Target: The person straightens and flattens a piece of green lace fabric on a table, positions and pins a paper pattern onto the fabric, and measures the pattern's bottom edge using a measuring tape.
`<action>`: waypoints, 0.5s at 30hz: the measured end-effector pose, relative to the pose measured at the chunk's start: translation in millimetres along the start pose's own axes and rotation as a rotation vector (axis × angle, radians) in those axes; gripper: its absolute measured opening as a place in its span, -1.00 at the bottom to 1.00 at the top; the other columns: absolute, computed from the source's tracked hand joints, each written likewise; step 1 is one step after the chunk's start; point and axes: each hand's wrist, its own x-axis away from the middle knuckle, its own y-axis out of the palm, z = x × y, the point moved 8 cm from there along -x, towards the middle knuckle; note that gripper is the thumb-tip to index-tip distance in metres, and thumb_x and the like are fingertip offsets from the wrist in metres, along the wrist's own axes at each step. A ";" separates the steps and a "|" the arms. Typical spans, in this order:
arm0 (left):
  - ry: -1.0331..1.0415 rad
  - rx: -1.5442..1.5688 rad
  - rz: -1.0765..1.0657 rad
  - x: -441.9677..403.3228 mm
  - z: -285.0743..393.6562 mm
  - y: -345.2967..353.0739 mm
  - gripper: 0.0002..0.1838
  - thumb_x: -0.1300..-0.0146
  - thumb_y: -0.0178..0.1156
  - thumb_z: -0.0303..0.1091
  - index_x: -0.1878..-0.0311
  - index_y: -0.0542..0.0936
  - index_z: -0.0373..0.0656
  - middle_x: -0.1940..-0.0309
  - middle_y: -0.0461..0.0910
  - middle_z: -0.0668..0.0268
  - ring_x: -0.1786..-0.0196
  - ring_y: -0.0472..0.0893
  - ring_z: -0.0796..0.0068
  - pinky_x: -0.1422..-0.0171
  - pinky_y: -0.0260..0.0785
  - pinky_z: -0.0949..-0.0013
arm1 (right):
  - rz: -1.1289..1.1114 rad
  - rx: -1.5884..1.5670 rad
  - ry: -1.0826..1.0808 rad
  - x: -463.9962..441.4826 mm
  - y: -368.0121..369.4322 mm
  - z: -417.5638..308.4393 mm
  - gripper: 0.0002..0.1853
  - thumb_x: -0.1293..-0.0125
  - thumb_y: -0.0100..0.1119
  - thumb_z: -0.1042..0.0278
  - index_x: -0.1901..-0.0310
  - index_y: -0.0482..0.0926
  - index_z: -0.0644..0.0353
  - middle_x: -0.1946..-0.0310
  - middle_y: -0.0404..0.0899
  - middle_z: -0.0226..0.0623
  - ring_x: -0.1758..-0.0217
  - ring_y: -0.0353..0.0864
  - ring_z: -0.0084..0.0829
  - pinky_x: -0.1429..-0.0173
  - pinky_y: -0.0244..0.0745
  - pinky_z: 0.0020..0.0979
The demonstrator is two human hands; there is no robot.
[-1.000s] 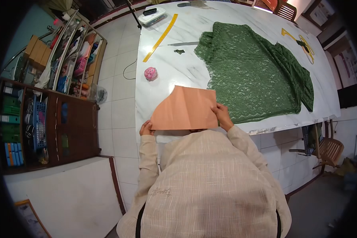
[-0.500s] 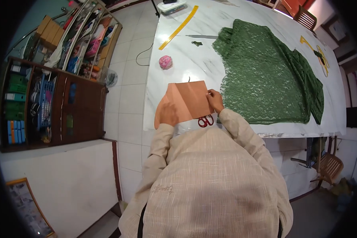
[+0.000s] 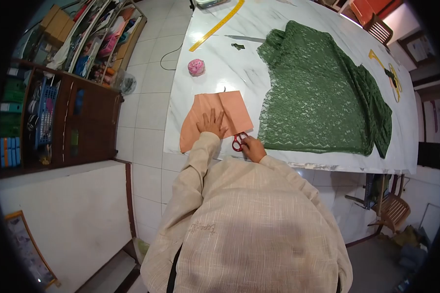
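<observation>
A flat orange piece (image 3: 237, 110), paper or cloth I cannot tell, lies on the white table near its front edge, with a crease running through it. My left hand (image 3: 211, 123) rests flat on it, fingers spread. Just below its lower right corner are scissors with red handles (image 3: 236, 144); the blades are hidden under the orange piece. My right hand (image 3: 253, 148) has its fingers closed at the handle loops. To the right of that hand spreads green lace fabric (image 3: 318, 93).
A pink ball-like pincushion or bundle (image 3: 196, 68) sits beyond the orange piece. Farther off lie a yellow ruler (image 3: 217, 25), a grey ruler-like strip (image 3: 244, 38) and a small dark scrap (image 3: 238, 46). Yellow curved rulers (image 3: 395, 83) lie at the right. A shelf (image 3: 95, 44) stands left.
My right hand has left the orange piece's right edge and moved down to the scissors. My left hand has shifted onto the piece with fingers spread. The creased piece now lies flatter.
</observation>
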 end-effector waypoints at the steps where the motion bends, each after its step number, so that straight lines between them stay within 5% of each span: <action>1: -0.002 -0.008 -0.001 -0.7 0.9 0.4 -0.22 -0.10 0.00 0.18 -0.38 -0.01 0.32 -0.40 -0.11 0.33 -0.17 0.15 0.02 0.05 0.14 -0.06 | 0.013 0.072 -0.035 2.8 1.3 -1.8 -0.77 -0.03 0.10 0.44 0.22 0.51 0.24 0.28 0.53 -0.16 0.30 0.52 -0.19 0.24 0.43 -0.28; 5: -0.036 -0.045 -0.007 -1.3 -0.5 -8.7 -0.23 -0.11 -0.01 0.18 -0.39 -0.02 0.33 -0.38 -0.07 0.29 -0.10 0.20 0.06 0.10 0.15 0.03 | 0.045 0.268 -0.165 -0.5 6.7 -15.3 -0.65 -0.02 0.12 0.42 0.09 0.44 0.25 0.18 0.47 -0.12 0.20 0.50 -0.10 0.21 0.44 -0.22; 9: -0.061 0.018 -0.181 -4.4 10.4 -22.6 -0.21 -0.13 0.05 0.09 -0.39 -0.07 0.35 -0.33 -0.04 0.24 -0.07 0.22 0.07 0.05 0.16 -0.05 | 0.073 0.316 -0.004 0.1 15.9 -11.3 -0.55 -0.01 0.13 0.40 0.02 0.32 0.25 0.11 0.40 -0.09 0.14 0.46 -0.08 0.21 0.44 -0.19; 15: -0.056 -0.125 -0.174 -6.6 21.1 -27.7 -0.22 -0.12 0.03 0.11 -0.39 -0.05 0.31 -0.27 0.03 0.23 0.04 0.24 0.16 0.13 0.16 0.08 | 0.157 0.471 0.126 -4.7 21.1 -4.1 -0.60 0.03 0.17 0.32 0.13 0.35 0.23 0.21 0.44 -0.12 0.24 0.49 -0.07 0.31 0.41 -0.15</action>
